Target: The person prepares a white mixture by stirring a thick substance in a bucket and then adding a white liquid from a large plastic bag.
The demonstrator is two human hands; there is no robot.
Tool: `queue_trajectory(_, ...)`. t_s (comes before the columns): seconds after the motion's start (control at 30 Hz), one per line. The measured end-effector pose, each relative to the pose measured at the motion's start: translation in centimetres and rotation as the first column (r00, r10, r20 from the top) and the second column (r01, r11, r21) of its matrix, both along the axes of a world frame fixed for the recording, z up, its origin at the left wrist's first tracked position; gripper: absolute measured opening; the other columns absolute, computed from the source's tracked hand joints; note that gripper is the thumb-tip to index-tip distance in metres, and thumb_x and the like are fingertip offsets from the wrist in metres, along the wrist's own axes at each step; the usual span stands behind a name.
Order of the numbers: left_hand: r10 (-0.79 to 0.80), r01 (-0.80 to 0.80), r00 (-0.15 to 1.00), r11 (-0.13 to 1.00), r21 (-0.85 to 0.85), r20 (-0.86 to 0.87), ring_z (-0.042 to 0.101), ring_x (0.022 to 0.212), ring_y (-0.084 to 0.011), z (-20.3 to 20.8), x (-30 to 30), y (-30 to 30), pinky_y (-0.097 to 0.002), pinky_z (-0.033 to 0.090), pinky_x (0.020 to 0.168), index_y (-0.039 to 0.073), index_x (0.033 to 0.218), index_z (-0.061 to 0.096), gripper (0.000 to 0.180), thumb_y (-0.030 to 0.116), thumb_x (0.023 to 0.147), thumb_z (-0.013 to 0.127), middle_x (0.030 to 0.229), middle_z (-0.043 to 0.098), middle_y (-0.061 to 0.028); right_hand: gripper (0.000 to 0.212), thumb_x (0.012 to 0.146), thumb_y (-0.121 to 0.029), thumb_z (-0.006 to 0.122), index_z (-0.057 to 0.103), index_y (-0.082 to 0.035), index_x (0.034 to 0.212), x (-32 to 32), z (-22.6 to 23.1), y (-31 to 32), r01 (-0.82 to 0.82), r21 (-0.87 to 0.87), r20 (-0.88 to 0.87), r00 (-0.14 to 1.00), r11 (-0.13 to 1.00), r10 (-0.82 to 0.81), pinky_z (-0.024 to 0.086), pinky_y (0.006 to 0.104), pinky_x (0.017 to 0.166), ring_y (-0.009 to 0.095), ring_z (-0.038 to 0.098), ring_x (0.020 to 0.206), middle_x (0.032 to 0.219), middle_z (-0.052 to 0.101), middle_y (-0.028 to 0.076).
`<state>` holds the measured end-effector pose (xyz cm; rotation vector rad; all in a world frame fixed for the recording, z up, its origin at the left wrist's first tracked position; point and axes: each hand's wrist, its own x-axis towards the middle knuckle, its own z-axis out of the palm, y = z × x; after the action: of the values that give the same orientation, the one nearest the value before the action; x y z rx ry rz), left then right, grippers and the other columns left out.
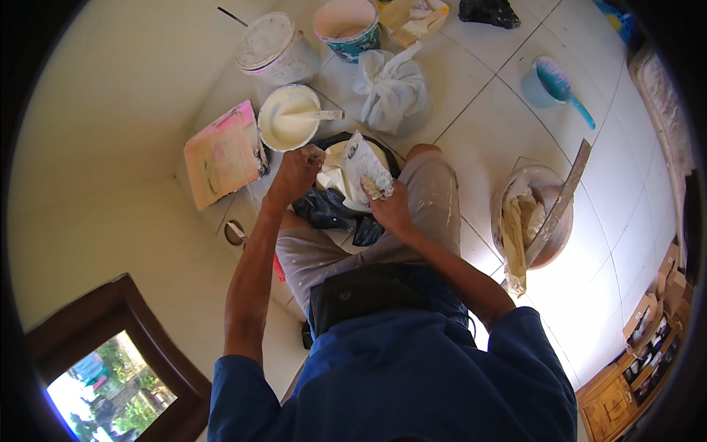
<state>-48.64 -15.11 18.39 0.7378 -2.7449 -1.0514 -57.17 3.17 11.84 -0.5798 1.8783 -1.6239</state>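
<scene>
I have the right hand gripping a caked scraper, its blade pointing toward eleven o'clock over the tub between the knees. The left hand curls at the tub's nine; whether it holds anything, I can't tell. I'd keep the blade above the pale filling so crumbs land inside. Outward: bowl with stick at ten, tied bag at one.

Your scraper looks smooth but rough-crusted toward one end; your black plastic bag is glossy, your floor tiles smooth.
</scene>
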Motion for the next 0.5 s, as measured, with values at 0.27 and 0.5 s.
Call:
queue_trajectory(0.27,0.157,-0.166,0.985,0.976,0.141,0.076,0.06,0.064,-0.0218,-0.6,0.3,0.8,-0.0296,0.047,0.061,-0.002,0.085,0.06,0.013,0.009,0.081,0.055,0.073,0.062,-0.0147,0.027,0.075,-0.02,0.065,0.062,0.007,0.08,-0.2,-0.9,-0.1,0.008,-0.042,-0.039,0.999,0.999,-0.01,0.047,0.038,0.06,0.037,0.061,0.071,0.071,0.061,0.023)
queue_trajectory(0.5,0.21,-0.209,0.978,0.97,0.124,0.005,0.06,0.066,-0.0276,-1.8,0.1,1.9,-0.0321,0.047,0.06,-0.001,0.083,0.061,0.013,0.01,0.077,0.059,0.075,0.062,-0.0158,0.025,0.075,-0.019,0.065,0.063,0.005,0.083,-0.4,-1.4,0.2,-0.02,0.027,0.009,1.0,0.999,0.02,0.047,0.0376,0.059,0.035,0.062,0.07,0.073,0.062,0.022)
